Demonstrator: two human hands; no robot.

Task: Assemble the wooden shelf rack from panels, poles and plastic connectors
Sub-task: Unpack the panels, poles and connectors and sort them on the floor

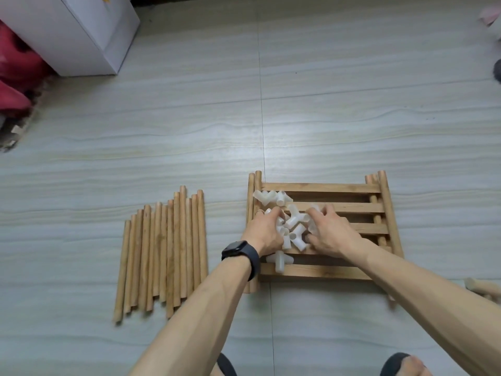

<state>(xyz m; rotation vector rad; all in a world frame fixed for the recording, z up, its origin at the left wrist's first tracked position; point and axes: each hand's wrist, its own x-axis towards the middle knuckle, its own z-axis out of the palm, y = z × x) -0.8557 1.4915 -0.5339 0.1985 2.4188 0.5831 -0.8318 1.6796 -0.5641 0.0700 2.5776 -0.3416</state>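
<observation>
Stacked slatted panels (325,270) lie on the floor (352,118), a heap of white plastic connectors (295,226) on top, loose poles (162,253) in a row to their left. The left hand (264,234) and right hand (332,232) curl into the heap from either side; fingertips are buried among the blurred connectors, so whether either grip holds a piece cannot be told. How many panels are stacked is unclear.
</observation>
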